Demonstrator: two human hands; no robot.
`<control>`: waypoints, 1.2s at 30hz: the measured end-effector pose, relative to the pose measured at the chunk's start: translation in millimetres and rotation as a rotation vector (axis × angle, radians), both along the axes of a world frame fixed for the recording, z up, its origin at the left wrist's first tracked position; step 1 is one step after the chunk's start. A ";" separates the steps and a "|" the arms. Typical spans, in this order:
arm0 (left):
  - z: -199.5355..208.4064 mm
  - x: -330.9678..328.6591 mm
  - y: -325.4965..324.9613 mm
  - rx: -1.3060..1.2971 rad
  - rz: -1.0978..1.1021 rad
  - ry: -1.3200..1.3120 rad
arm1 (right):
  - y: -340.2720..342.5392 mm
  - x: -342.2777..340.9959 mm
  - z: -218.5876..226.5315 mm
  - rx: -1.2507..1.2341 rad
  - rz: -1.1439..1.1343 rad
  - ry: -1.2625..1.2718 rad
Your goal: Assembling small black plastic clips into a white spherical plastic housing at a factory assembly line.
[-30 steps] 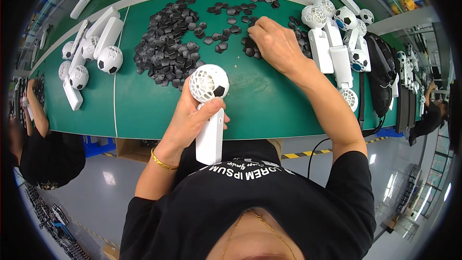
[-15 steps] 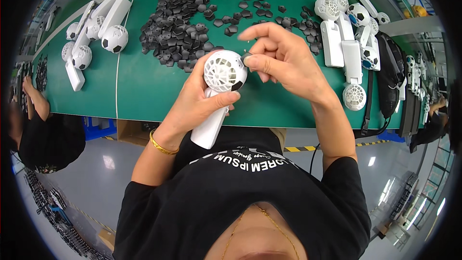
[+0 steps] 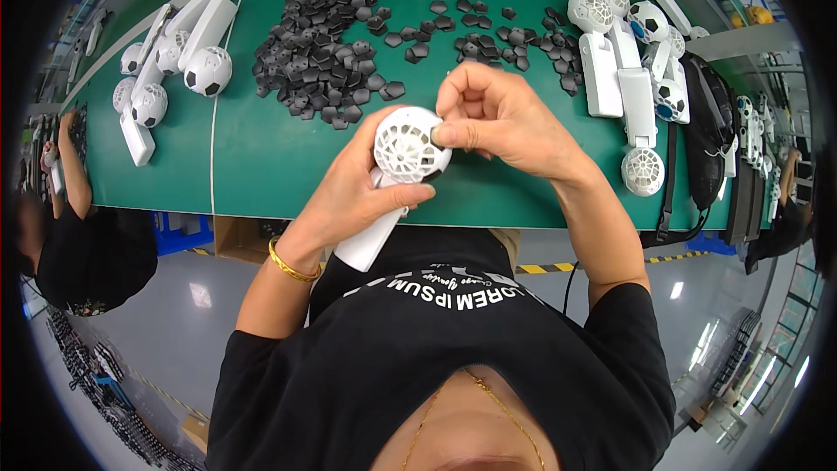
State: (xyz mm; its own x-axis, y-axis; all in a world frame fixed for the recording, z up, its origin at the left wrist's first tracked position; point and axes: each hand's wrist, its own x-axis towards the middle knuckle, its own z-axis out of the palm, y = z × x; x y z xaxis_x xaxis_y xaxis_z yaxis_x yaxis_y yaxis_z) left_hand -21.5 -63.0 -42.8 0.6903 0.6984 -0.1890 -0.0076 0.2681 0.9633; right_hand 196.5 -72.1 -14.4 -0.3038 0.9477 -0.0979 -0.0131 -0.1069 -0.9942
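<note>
My left hand (image 3: pixel 356 190) is closed round the neck of a white handheld fan (image 3: pixel 403 141) with a football-shaped head and a webbed grille. The fan's handle slants down toward my body. At the right side of the ball head, my right hand (image 3: pixel 506 122) pinches with thumb and forefinger against the shell. The small black pentagon piece that showed at these fingertips a moment earlier is hidden now. A black patch on the ball's lower right shows just beside my fingers. Beyond my hands lies a large heap of black pentagon pieces (image 3: pixel 318 48) on the green table.
White football fans (image 3: pixel 207 70) lie in a group at the left. More fans (image 3: pixel 602 70) lie at the right, beside a black bag (image 3: pixel 708 135). Loose black pentagons (image 3: pixel 471 9) are scattered at the back. Another person (image 3: pixel 87 244) sits at the left; one more is at the far right.
My right hand has come down onto the ball's right side, and its raised fingers have curled in. The black piece has gone out of sight. The fan has turned slightly and dropped a little.
</note>
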 end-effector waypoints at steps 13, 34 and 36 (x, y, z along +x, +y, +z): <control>4.5 2.0 1.8 -0.057 0.030 0.043 | 33.7 10.1 -9.8 -0.027 0.047 -0.206; 10.9 -12.1 6.1 0.385 0.159 0.283 | 93.0 -12.0 -29.6 0.865 -0.134 -1.085; 20.9 -10.0 5.7 0.535 0.125 0.378 | 83.4 -1.9 -24.7 0.815 -0.186 -0.929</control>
